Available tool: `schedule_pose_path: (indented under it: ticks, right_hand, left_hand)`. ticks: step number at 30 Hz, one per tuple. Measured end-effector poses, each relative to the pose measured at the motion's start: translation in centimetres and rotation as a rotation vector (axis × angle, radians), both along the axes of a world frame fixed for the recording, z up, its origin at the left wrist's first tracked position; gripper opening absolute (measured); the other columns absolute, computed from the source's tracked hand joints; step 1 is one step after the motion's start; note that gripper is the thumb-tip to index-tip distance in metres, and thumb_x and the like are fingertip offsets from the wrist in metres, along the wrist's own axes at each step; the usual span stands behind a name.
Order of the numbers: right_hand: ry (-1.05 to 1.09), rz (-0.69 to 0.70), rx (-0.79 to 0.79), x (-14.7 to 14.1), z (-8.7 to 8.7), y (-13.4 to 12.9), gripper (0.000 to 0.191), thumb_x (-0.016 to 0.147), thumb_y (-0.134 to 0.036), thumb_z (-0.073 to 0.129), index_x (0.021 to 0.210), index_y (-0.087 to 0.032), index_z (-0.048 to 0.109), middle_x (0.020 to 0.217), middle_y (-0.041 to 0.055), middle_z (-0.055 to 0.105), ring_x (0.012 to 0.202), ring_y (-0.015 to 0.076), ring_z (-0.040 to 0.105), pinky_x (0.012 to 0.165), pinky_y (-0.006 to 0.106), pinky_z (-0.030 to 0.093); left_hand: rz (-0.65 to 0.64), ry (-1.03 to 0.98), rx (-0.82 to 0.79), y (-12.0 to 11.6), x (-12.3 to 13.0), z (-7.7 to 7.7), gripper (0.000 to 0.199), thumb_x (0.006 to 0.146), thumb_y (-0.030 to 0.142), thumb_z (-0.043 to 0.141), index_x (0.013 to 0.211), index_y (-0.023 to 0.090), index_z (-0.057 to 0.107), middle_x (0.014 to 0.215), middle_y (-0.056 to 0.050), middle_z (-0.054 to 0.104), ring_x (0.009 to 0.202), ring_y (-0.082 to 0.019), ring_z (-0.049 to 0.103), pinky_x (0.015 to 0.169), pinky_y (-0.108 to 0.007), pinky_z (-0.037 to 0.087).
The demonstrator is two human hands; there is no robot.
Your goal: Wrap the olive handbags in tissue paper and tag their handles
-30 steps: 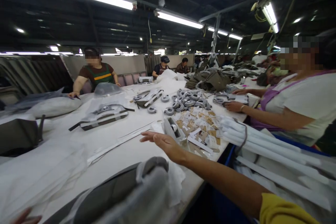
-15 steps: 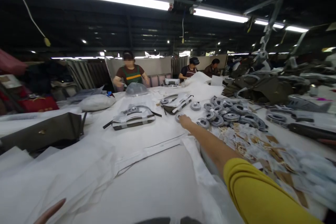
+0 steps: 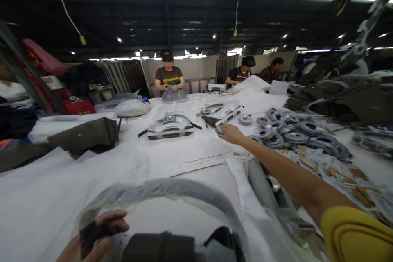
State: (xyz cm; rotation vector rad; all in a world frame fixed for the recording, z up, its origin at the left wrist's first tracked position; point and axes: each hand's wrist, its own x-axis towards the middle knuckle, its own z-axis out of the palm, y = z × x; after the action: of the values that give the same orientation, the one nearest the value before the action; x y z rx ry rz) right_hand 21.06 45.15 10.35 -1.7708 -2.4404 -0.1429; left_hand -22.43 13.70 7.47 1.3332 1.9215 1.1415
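Observation:
My right hand [image 3: 232, 134] reaches far across the table, its fingers closed on a small coiled grey strap [image 3: 219, 129] that looks wrapped in plastic. Low in the view, my left hand [image 3: 101, 233] is curled around a dark tab at the side of an olive-dark bag [image 3: 159, 247]. The bag's arched handle [image 3: 181, 186] is covered in clear wrap, and its lower part is cut off by the frame. A pile of similar coiled straps [image 3: 297, 137] lies right of my right hand, with a single coil [image 3: 245, 120] just beyond it.
Wrapped bags [image 3: 170, 131] lie on white sheeting mid-table. A dark olive bag [image 3: 86, 133] stands at left. Small plastic packets [image 3: 344, 176] spread at right beside a grey machine-like object [image 3: 267, 184]. Across the table a person [image 3: 168, 75] handles a clear-wrapped item; others sit further right.
The view has turned left and down. The bag with its wrapped handle has come into sight below, my left hand now on its tab. My right hand stays at the small coil, its fingers closed on it.

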Motion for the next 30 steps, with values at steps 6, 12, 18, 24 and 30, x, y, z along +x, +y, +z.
schedule_pose_path:
  ticks: [6,12,18,24,30]
  right_hand:
    - [0.609,0.2,0.362,1.2,8.0,-14.3,0.037,0.087,-0.053,0.062,0.097,-0.019,0.071,0.118,0.0108,0.065,0.101,0.024,0.061,0.08,0.033,0.047]
    - [1.01,0.167,-0.119,1.1,10.9,-31.5,0.037,0.082,-0.06,0.066,0.081,-0.023,0.072,0.068,0.0011,0.062,0.059,0.0155,0.053,0.054,0.028,0.037]
    - [1.457,0.116,-0.801,-5.2,6.6,-36.6,0.049,0.084,-0.065,0.06,0.09,-0.019,0.073,0.092,0.0047,0.07,0.08,0.0162,0.059,0.064,0.026,0.041]
    - [1.821,0.053,-1.039,-9.8,6.2,-36.9,0.03,0.081,-0.047,0.074,0.089,-0.018,0.069,0.088,0.001,0.067,0.078,0.0104,0.059,0.063,0.019,0.043]
    - [2.085,-0.029,-1.086,-12.5,7.2,-36.9,0.005,0.087,-0.022,0.068,0.085,-0.017,0.069,0.084,0.0006,0.068,0.073,0.0083,0.06,0.066,0.019,0.048]
  left_hand:
    - [0.202,-0.185,-0.079,-2.2,5.1,3.0,0.066,0.064,0.076,0.067,0.09,0.016,0.069,0.083,-0.008,0.071,0.082,-0.029,0.065,0.066,-0.033,0.05]
    - [-0.044,-0.357,0.115,-6.6,8.4,4.1,0.062,0.077,0.064,0.068,0.121,0.021,0.061,0.118,-0.008,0.067,0.106,-0.024,0.061,0.082,-0.03,0.047]
    - [-0.109,-0.63,0.069,-7.9,8.4,7.5,0.082,0.081,0.082,0.039,0.13,0.019,0.058,0.111,-0.012,0.07,0.078,-0.02,0.064,0.064,-0.03,0.048]
    - [-0.355,-0.319,0.005,-7.1,8.6,12.5,0.062,0.08,0.073,0.054,0.088,0.015,0.073,0.091,-0.01,0.072,0.085,-0.023,0.063,0.079,-0.031,0.047]
    - [-0.524,-0.171,0.019,-6.9,11.2,15.2,0.047,0.077,0.06,0.069,0.098,0.018,0.072,0.084,-0.004,0.071,0.072,-0.019,0.06,0.065,-0.028,0.044]
